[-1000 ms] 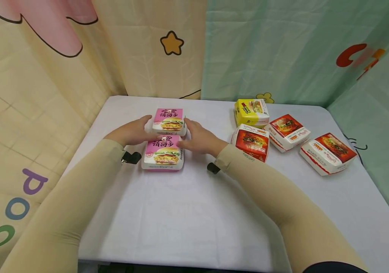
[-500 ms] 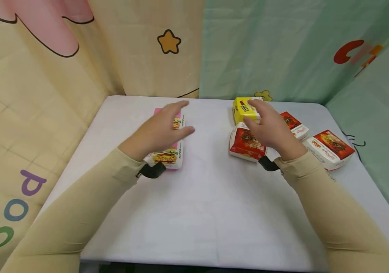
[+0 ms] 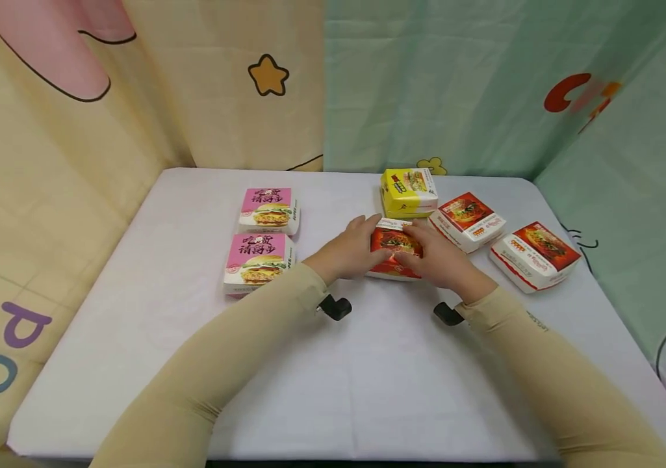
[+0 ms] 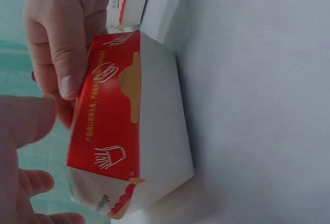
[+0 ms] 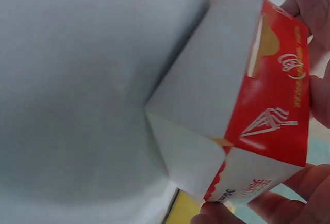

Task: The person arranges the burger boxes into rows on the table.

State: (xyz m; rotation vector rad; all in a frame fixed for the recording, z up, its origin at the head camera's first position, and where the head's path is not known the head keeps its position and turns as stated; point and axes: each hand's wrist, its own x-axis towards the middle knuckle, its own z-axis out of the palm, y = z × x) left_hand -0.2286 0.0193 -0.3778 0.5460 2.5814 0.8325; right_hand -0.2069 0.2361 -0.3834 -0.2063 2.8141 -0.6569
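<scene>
Both hands are at a red and white burger box (image 3: 396, 242) in the middle of the table. My left hand (image 3: 351, 252) holds its left side, thumb over the red lid. On the opposite side my right hand (image 3: 440, 257) grips it, its thumb also over the lid. In the left wrist view the red front flap (image 4: 111, 115) of the box faces the camera, closed, with white line drawings. The right wrist view shows right fingertips (image 5: 219, 212) against the box's white side.
Two pink burger boxes (image 3: 268, 209) stand one behind the other on the left. A yellow box (image 3: 409, 193) is behind the held one. Two more red and white boxes (image 3: 466, 220) sit to the right. Curtains surround the white table (image 3: 286, 403).
Both hands have left the pink boxes, moved right and taken hold of the nearest red and white box. That box has shifted slightly and now faces me more squarely.
</scene>
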